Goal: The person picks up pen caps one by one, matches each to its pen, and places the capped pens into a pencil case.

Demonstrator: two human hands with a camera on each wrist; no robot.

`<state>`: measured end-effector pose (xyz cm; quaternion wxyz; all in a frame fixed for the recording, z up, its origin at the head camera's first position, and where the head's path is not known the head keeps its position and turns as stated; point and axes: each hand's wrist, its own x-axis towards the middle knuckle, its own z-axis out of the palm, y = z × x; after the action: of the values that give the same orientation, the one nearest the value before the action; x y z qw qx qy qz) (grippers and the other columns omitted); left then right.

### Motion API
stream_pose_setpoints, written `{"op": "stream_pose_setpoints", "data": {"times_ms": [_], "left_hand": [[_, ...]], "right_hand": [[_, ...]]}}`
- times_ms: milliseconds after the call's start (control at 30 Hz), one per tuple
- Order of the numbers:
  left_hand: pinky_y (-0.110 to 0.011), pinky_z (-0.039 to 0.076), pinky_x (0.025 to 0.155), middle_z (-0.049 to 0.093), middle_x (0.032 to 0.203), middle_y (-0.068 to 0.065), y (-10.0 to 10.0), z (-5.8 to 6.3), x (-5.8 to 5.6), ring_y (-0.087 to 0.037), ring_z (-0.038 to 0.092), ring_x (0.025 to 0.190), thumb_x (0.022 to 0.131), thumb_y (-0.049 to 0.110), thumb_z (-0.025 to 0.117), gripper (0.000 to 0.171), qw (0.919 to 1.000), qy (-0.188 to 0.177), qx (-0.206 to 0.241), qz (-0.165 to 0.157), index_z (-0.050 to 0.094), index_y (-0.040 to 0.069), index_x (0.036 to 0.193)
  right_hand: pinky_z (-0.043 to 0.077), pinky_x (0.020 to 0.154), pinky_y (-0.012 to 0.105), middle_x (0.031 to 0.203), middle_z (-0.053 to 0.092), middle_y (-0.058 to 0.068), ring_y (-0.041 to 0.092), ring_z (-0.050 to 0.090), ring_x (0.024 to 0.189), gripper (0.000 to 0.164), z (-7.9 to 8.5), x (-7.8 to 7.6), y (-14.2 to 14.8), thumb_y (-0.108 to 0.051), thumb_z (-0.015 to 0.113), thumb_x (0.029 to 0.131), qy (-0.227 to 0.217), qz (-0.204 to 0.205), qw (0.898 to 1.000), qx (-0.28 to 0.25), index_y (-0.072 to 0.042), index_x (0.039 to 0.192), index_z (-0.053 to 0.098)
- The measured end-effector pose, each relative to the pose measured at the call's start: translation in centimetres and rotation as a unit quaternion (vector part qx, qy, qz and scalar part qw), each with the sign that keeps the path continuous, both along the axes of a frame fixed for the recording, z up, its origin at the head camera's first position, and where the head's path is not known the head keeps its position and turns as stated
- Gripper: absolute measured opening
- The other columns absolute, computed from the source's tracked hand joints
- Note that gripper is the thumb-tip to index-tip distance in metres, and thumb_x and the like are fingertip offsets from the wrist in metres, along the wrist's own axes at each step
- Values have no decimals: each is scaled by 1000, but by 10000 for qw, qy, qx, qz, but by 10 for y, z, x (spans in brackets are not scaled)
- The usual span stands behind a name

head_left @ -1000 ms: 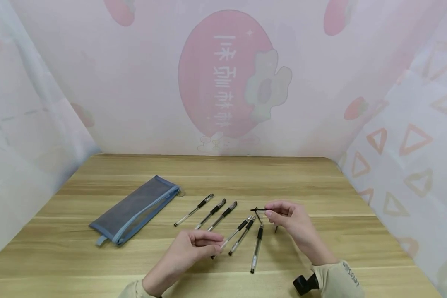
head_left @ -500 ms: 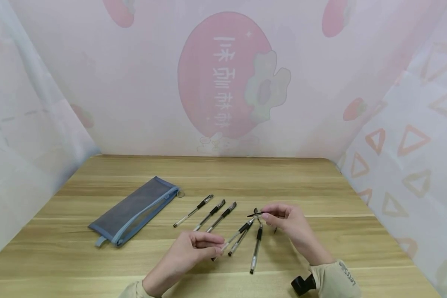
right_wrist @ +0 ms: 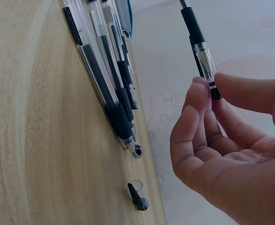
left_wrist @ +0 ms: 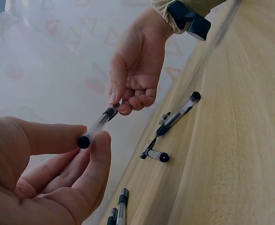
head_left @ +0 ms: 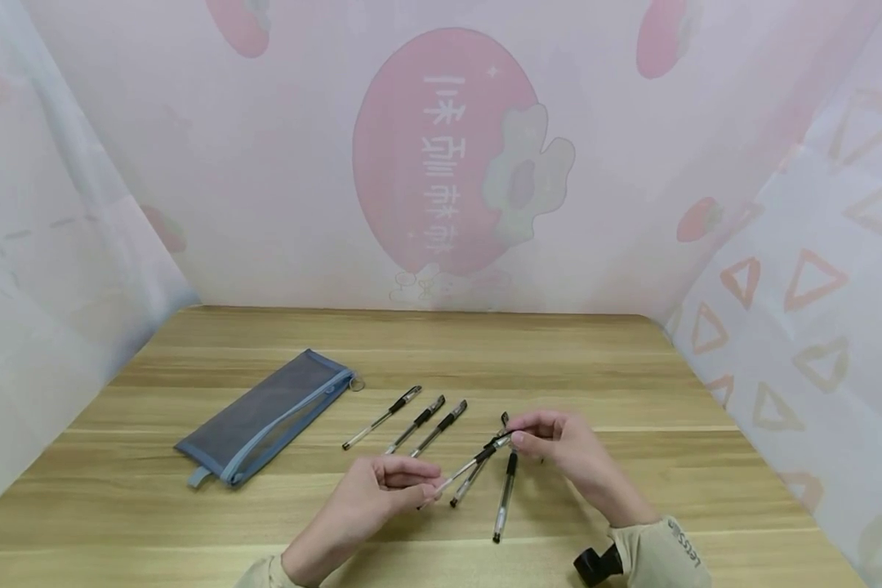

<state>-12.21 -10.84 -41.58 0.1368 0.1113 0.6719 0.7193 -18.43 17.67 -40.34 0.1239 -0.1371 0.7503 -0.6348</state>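
My left hand [head_left: 375, 494] pinches the clear barrel of a gel pen [left_wrist: 99, 124] near its black end, between thumb and fingers. My right hand [head_left: 567, 449] pinches the end of a clear pen cap [right_wrist: 205, 60] with a black clip. In the right wrist view the cap sits over the tip of that pen, up against the black grip. Under the hands lie two uncapped gel pens, one [head_left: 505, 496] to the right and one [head_left: 465, 488] partly behind the held pen. A loose cap [right_wrist: 137, 196] lies on the table near their tips.
Three capped gel pens [head_left: 384, 417] lie side by side left of the hands, their lower ends partly hidden. Farther left is a grey mesh pencil case [head_left: 260, 412] with a blue zipper. The wooden table [head_left: 441, 339] meets printed cloth walls at its back and sides.
My right hand has moved left and slightly down, bringing the cap onto the tip of the pen in my left hand. The left hand has stayed nearly still.
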Motion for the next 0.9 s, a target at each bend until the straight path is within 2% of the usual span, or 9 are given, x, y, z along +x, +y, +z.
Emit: {"op": "stream_pose_setpoints", "data": {"times_ms": [133,267,433,567,767,900], "left_hand": [[-28,56,79,70,107,-20,0,-1,0,-30,68,95,87,3,74,32,9998,171,57,25,65,-12,114],[-32,56,82,69,107,-21,0,-2,0,-34,67,98,87,1,74,32,9994,286,130,166,64,-13,114],[-31,56,82,69,107,-22,1,-2,-1,-30,68,98,85,2,76,32,9965,417,40,722,65,-10,113],[-28,56,82,69,108,-21,1,0,-2,-27,68,98,85,2,76,32,9929,488,-69,1085,66,-9,113],[-26,55,80,71,104,-14,1,-1,-3,-23,68,95,87,9,76,29,9870,607,-569,1379,69,-5,112],[-28,57,71,71,95,-13,0,-2,-4,-25,68,86,92,18,73,28,9855,612,-833,1348,70,-3,110]], "right_hand": [[54,74,33,92,68,13,20,61,79,31,0,0,0,-7,72,90,-11,205,9998,-87,11,112,63],[56,78,37,95,68,17,24,64,82,29,-2,-2,1,-6,71,90,-67,292,9993,-219,12,112,63],[53,88,46,103,67,25,31,66,91,27,-2,-3,3,-3,69,90,-364,318,9976,-487,10,112,64],[51,92,47,101,68,20,31,65,92,27,-1,-2,3,-4,69,90,-506,343,9953,-746,9,113,64],[52,92,43,100,69,19,29,66,92,27,-1,0,2,1,69,89,-561,496,9901,-1183,13,112,62],[53,90,39,101,68,19,23,67,90,27,-1,0,2,4,65,90,-509,584,9859,-1480,17,113,59]]}}
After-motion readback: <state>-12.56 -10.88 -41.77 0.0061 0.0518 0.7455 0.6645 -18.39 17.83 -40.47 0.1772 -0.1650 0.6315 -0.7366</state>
